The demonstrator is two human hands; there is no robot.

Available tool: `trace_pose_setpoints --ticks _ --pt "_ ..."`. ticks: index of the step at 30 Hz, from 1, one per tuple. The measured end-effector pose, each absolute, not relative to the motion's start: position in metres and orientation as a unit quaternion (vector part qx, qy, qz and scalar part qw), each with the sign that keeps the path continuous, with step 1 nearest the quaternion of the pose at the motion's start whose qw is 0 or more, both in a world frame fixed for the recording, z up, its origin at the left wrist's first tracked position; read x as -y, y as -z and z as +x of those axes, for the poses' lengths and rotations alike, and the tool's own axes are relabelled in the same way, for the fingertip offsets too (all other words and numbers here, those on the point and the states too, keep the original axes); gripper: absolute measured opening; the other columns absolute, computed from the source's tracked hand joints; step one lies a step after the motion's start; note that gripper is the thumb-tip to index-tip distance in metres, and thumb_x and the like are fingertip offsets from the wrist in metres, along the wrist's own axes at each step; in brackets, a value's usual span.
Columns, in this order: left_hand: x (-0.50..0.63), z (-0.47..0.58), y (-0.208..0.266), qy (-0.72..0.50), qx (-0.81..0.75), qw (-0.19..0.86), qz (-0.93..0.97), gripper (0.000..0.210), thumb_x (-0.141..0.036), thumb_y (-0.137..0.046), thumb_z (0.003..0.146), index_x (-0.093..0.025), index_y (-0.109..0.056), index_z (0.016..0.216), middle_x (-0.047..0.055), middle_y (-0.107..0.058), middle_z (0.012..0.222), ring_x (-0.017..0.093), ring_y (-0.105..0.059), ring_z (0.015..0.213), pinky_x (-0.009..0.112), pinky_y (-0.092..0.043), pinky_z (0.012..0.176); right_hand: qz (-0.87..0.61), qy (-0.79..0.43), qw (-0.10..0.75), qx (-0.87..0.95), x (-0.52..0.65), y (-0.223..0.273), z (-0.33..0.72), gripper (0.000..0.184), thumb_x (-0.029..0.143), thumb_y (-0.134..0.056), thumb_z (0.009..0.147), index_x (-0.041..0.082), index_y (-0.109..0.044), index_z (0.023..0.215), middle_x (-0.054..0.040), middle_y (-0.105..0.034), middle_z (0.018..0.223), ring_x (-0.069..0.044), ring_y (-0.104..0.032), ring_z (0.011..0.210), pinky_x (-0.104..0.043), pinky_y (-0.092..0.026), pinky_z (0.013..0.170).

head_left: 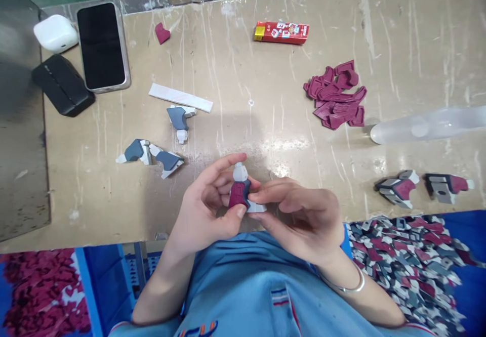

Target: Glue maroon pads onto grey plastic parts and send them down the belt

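Observation:
Between both hands, just above the front edge of the table, is a small plastic toy part (239,193) in maroon, dark grey and white. My left hand (212,203) grips its left side, the thumb low on the maroon face and the index finger reaching over the white knob. From the right, my right hand (299,210) pinches the white lower end between thumb and fingers. To the left lie grey-and-white toy parts (167,161) without maroon, one more grey-and-white part (178,118) above them. A heap of loose maroon pieces (337,94) rests at the right.
A phone (103,47), white case (55,33) and black case (63,85) sit back left. Also on the table (235,74) are a white strip (180,97), red packet (281,33), translucent tube (425,125) and maroon-grey parts (402,189). Blue bins (104,286) of parts stand below.

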State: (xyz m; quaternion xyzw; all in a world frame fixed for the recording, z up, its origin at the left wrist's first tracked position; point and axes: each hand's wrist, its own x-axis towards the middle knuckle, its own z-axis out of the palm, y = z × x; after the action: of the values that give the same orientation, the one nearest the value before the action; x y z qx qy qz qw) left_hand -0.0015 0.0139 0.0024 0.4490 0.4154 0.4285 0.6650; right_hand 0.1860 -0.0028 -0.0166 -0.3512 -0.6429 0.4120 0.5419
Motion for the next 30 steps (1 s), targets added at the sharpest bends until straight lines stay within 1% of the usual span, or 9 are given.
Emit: trace_pose_setpoints --ticks 3,6,11,14,18,22,26,28,30 --pt "-0.014 0.001 -0.003 -0.438 -0.42 0.65 0.457 0.054 -0.016 -0.086 0.084 -0.019 -0.072 0.136 0.008 -0.086 0.102 0.018 -0.082 0.086 0.021 -0.067 0.075 -0.346 -0.401 0.546 0.649 0.003 0.018 0.186 0.04 -0.002 -0.075 0.091 0.029 -0.059 0.111 -0.0044 -0.085 0.108 -0.022 -0.084 0.099 -0.037 -0.074 0.09" --pt "-0.012 0.0 -0.002 -0.445 -0.41 0.657 0.449 0.054 -0.012 -0.085 0.084 -0.02 -0.073 0.136 0.008 -0.087 0.105 0.018 -0.083 0.09 0.02 -0.068 0.076 -0.344 -0.4 0.548 0.649 0.003 0.019 0.186 0.041 -0.003 -0.076 0.09 0.029 -0.06 0.109 -0.0041 -0.086 0.108 -0.022 -0.084 0.098 -0.038 -0.074 0.089" --pt "-0.014 -0.004 -0.005 -0.417 -0.398 0.707 0.409 0.051 -0.022 -0.086 0.092 -0.026 -0.073 0.141 0.009 -0.087 0.113 0.019 -0.084 0.093 0.022 -0.069 0.079 -0.343 -0.413 0.56 0.631 0.001 0.019 0.186 0.042 -0.004 -0.076 0.09 0.03 -0.06 0.11 -0.0031 -0.086 0.107 -0.022 -0.084 0.098 -0.039 -0.074 0.089" --pt "-0.016 -0.005 -0.006 -0.409 -0.376 0.726 0.405 0.05 -0.022 -0.083 0.096 -0.03 -0.073 0.143 0.008 -0.086 0.117 0.02 -0.085 0.099 0.023 -0.069 0.084 -0.341 -0.421 0.569 0.619 0.0 0.019 0.186 0.043 -0.005 -0.075 0.09 0.029 -0.06 0.111 -0.0042 -0.086 0.107 -0.022 -0.084 0.097 -0.039 -0.074 0.089" --pt "-0.015 -0.004 -0.004 -0.405 -0.391 0.71 0.422 0.054 -0.024 -0.084 0.094 -0.028 -0.071 0.147 0.009 -0.086 0.116 0.021 -0.085 0.095 0.024 -0.07 0.082 -0.345 -0.427 0.561 0.62 0.001 0.02 0.187 0.042 -0.002 -0.075 0.092 0.031 -0.061 0.114 -0.003 -0.086 0.107 -0.024 -0.084 0.096 -0.043 -0.075 0.086" --pt "-0.012 -0.001 -0.002 -0.424 -0.404 0.682 0.438 0.054 -0.024 -0.084 0.094 -0.026 -0.071 0.146 0.009 -0.086 0.114 0.019 -0.084 0.094 0.022 -0.069 0.082 -0.353 -0.418 0.564 0.619 0.002 0.022 0.185 0.043 -0.001 -0.076 0.092 0.032 -0.061 0.114 -0.0019 -0.086 0.106 -0.024 -0.084 0.095 -0.041 -0.074 0.086" --pt "-0.011 0.003 -0.002 -0.456 -0.394 0.675 0.426 0.049 -0.021 -0.086 0.094 -0.032 -0.074 0.14 0.005 -0.086 0.119 0.016 -0.083 0.1 0.018 -0.066 0.082 -0.352 -0.414 0.586 0.601 0.002 0.021 0.181 0.044 -0.003 -0.075 0.092 0.03 -0.059 0.117 -0.0032 -0.085 0.106 -0.023 -0.084 0.097 -0.04 -0.073 0.087" --pt "-0.011 0.006 -0.003 -0.479 -0.397 0.665 0.414 0.039 -0.024 -0.088 0.093 -0.032 -0.079 0.13 0.003 -0.086 0.111 0.015 -0.082 0.094 0.018 -0.066 0.077 -0.358 -0.392 0.596 0.603 0.002 0.02 0.179 0.042 -0.002 -0.074 0.093 0.029 -0.059 0.117 -0.0031 -0.084 0.103 -0.024 -0.084 0.095 -0.04 -0.074 0.084" --pt "-0.009 0.009 -0.005 -0.497 -0.415 0.64 0.412 0.028 -0.027 -0.088 0.093 -0.03 -0.083 0.12 0.002 -0.084 0.103 0.015 -0.081 0.089 0.019 -0.066 0.075 -0.371 -0.377 0.601 0.599 0.002 0.02 0.178 0.037 0.002 -0.073 0.096 0.03 -0.06 0.116 -0.0021 -0.083 0.098 -0.024 -0.083 0.093 -0.041 -0.074 0.083"
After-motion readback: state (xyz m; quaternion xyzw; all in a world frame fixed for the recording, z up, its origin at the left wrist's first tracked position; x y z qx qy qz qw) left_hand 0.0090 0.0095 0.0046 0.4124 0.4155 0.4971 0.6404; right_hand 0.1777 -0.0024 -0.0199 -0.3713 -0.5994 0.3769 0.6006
